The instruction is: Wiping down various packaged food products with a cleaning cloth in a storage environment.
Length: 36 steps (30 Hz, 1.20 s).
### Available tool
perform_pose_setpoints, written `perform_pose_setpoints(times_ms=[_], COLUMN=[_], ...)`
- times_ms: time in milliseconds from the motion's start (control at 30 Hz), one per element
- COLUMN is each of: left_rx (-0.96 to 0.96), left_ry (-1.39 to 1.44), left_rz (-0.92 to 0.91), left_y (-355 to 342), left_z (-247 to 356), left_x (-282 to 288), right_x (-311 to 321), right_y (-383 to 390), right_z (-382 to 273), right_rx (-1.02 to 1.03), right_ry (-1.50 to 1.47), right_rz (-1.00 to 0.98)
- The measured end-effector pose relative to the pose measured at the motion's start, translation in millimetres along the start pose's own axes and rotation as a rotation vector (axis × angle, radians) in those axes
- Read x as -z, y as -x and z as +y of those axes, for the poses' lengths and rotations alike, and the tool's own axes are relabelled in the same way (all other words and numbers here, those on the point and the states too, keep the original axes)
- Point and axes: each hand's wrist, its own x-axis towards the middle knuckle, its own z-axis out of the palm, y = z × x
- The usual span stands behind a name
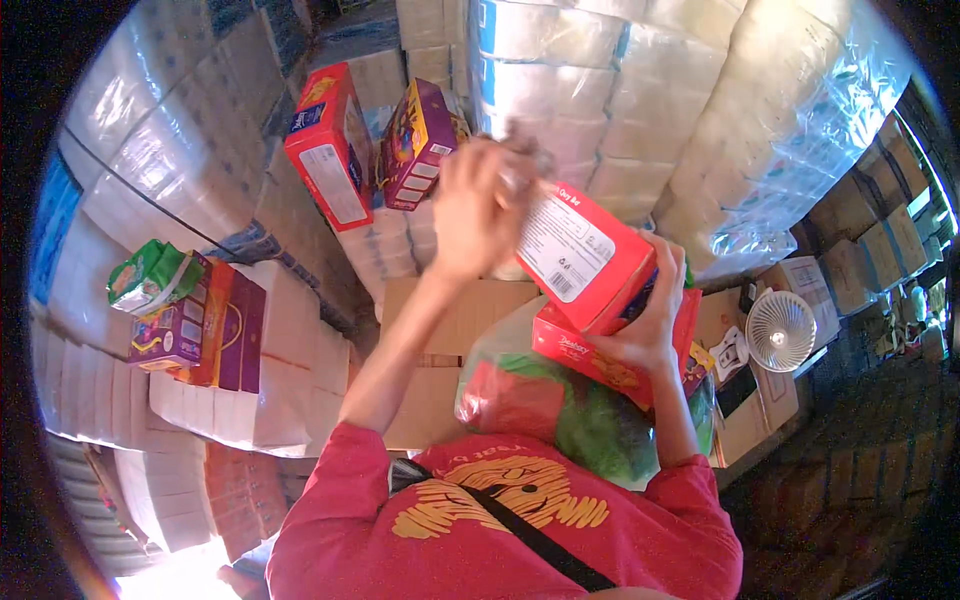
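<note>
My right hand (652, 315) grips a red carton (575, 250) by its lower right corner, with the thumb across its edge. The carton is tilted, and a white label panel faces up. Under it lies another red box (590, 355), on a clear plastic bag (600, 425) with green and red contents. My left hand (472, 215) is raised at the carton's upper left end, its fingers curled and smeared by motion. At its fingertips is a small brownish, shiny thing (528, 165), too blurred to name.
A red box (330, 150) and a purple box (418, 145) stand on wrapped packs ahead. At left, purple gift boxes (235, 330) and a green packet (155, 275) sit on white packs. Tall plastic-wrapped stacks (560, 90) rise behind. A white fan (782, 332) stands at right near cartons.
</note>
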Motion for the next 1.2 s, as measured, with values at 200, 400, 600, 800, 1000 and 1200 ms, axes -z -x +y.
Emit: perform_pose_setpoints(times_ms=[200,400,600,800,1000,1200], left_rx=[0.401,0.005,-0.133,0.081,0.212,0.352], left_ry=[-0.129,0.005,0.252,-0.139,-0.063,0.331], left_rz=[0.016,-0.014,0.009,0.121,0.044,0.133], left_y=[5.1,3.5,-10.3,-9.3,28.3,10.0], left_z=[-96.4,48.9,71.0,-39.6,-97.3,-66.1], left_x=[-6.0,9.4,10.9,-5.7,-2.3,42.9], right_x=[7.1,2.8,7.7,36.2,45.9,62.8], right_y=[-6.3,-16.1,-31.4,-53.8,-81.7,-111.7], right_z=[15.2,26.8,25.4,37.3,13.1,-9.5], right_rx=[0.118,0.057,0.022,0.092,0.234,0.422], right_ry=[-0.085,0.014,0.004,-0.109,-0.142,-0.082], right_rz=[-0.032,-0.014,-0.087,-0.033,-0.12,-0.197])
